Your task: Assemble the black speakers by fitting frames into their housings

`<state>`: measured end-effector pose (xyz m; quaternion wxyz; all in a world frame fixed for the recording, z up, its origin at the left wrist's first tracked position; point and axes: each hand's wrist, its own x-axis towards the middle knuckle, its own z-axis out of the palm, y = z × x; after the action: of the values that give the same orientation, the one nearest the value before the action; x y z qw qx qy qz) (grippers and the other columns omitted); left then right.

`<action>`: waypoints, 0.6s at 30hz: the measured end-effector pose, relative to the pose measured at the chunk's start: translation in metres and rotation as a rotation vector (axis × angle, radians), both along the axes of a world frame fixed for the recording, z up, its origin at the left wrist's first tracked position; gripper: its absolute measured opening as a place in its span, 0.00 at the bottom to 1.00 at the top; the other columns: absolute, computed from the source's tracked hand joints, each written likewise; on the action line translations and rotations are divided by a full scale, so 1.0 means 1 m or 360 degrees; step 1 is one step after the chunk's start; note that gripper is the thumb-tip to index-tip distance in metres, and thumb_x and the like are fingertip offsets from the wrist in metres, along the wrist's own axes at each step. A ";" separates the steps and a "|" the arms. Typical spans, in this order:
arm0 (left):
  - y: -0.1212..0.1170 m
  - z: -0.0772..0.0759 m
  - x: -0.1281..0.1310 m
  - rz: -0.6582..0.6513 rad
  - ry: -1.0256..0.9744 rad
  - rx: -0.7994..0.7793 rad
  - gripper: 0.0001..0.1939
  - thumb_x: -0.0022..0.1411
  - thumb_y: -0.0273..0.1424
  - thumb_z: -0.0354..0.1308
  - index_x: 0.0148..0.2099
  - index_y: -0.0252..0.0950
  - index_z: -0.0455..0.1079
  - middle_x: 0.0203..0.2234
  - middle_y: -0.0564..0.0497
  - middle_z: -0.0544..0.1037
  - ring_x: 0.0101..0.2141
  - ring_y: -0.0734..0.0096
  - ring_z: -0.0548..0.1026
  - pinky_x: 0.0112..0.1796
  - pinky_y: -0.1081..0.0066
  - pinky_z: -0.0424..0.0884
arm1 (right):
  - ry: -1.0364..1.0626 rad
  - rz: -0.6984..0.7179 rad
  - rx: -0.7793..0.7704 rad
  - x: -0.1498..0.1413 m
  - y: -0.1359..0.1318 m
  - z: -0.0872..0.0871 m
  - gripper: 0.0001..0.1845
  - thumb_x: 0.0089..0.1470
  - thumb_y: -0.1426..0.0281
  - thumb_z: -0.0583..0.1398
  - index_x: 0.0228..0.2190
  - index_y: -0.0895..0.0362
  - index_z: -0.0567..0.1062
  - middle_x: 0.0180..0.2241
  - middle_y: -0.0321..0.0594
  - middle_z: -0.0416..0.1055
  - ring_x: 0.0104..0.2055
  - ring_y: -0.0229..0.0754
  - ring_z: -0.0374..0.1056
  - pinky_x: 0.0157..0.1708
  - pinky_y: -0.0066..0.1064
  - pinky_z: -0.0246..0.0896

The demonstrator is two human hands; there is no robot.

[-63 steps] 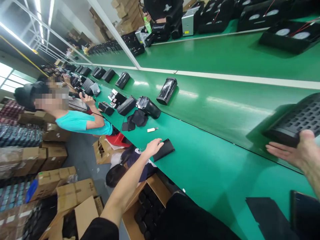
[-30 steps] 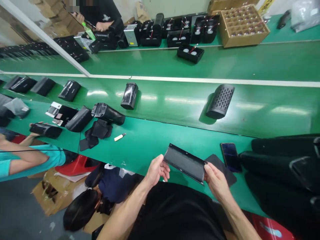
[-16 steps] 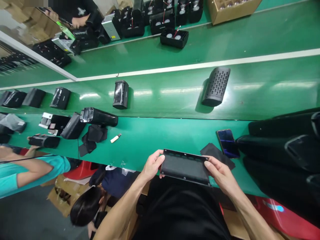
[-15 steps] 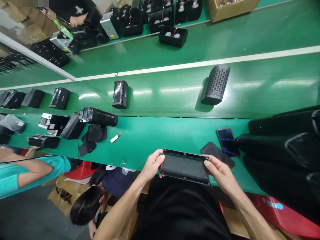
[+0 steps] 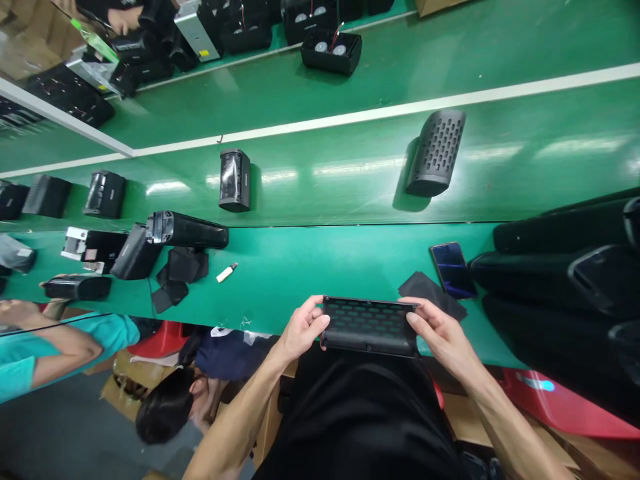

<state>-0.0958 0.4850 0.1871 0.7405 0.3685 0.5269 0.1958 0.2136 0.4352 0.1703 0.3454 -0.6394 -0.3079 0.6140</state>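
Observation:
I hold a black perforated grille panel [image 5: 369,325] level in front of my chest, just over the near edge of the green bench [image 5: 320,267]. My left hand [image 5: 301,328] grips its left end, fingers curled round the edge. My right hand [image 5: 436,330] grips its right end the same way. The panel's inner side faces up and green shows through its slots. A dark flat pad [image 5: 429,292] and a phone [image 5: 453,269] lie on the bench just beyond my right hand.
A black speaker shell [image 5: 436,153] and a smaller black unit [image 5: 235,180] lie on the conveyor belt [image 5: 525,167]. Black housings [image 5: 565,267] are stacked at the right. More housings [image 5: 185,230] and a white marker [image 5: 226,272] lie left. A person in teal [image 5: 55,340] works at far left.
My left hand picked the panel off the bench and my right hand left the speaker shell on the belt. Both hands brought the panel close and tipped its slotted inner side up.

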 end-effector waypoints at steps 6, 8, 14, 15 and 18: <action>0.000 -0.004 -0.003 -0.0029 -0.0067 0.0003 0.31 0.64 0.49 0.64 0.59 0.36 0.64 0.29 0.52 0.76 0.21 0.73 0.74 0.23 0.73 0.73 | 0.0017 0.0033 -0.0006 -0.001 0.002 -0.003 0.26 0.57 0.48 0.66 0.50 0.50 0.81 0.30 0.36 0.73 0.35 0.45 0.68 0.37 0.32 0.65; 0.002 -0.006 -0.001 -0.0037 -0.0099 -0.0001 0.30 0.64 0.49 0.64 0.59 0.35 0.64 0.28 0.53 0.75 0.20 0.73 0.74 0.22 0.73 0.74 | 0.0102 0.0000 -0.0024 -0.001 0.003 -0.008 0.26 0.56 0.48 0.67 0.50 0.50 0.80 0.35 0.38 0.76 0.41 0.48 0.72 0.42 0.33 0.67; 0.003 -0.020 0.001 0.0000 -0.0202 -0.0072 0.30 0.64 0.50 0.64 0.58 0.37 0.64 0.27 0.55 0.75 0.21 0.71 0.76 0.21 0.74 0.74 | 0.0317 -0.0105 -0.0146 -0.005 0.011 -0.020 0.29 0.50 0.46 0.71 0.46 0.52 0.81 0.39 0.41 0.81 0.40 0.49 0.76 0.43 0.36 0.71; 0.002 -0.023 0.001 0.0006 -0.0226 -0.0084 0.29 0.64 0.49 0.64 0.58 0.37 0.64 0.27 0.54 0.75 0.21 0.71 0.76 0.21 0.74 0.74 | 0.0337 -0.0113 -0.0169 -0.005 0.012 -0.020 0.29 0.49 0.46 0.71 0.46 0.52 0.81 0.38 0.40 0.81 0.38 0.48 0.75 0.41 0.35 0.71; 0.001 -0.031 -0.001 0.0042 -0.0290 -0.0101 0.29 0.64 0.48 0.64 0.59 0.37 0.65 0.28 0.54 0.76 0.21 0.71 0.77 0.21 0.74 0.74 | 0.0353 -0.0130 -0.0214 -0.007 0.014 -0.023 0.30 0.47 0.46 0.72 0.45 0.52 0.81 0.33 0.38 0.79 0.33 0.45 0.73 0.35 0.33 0.69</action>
<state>-0.0969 0.4855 0.1559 0.7941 0.3185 0.4680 0.2214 0.2068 0.4496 0.1478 0.3584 -0.6013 -0.1996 0.6857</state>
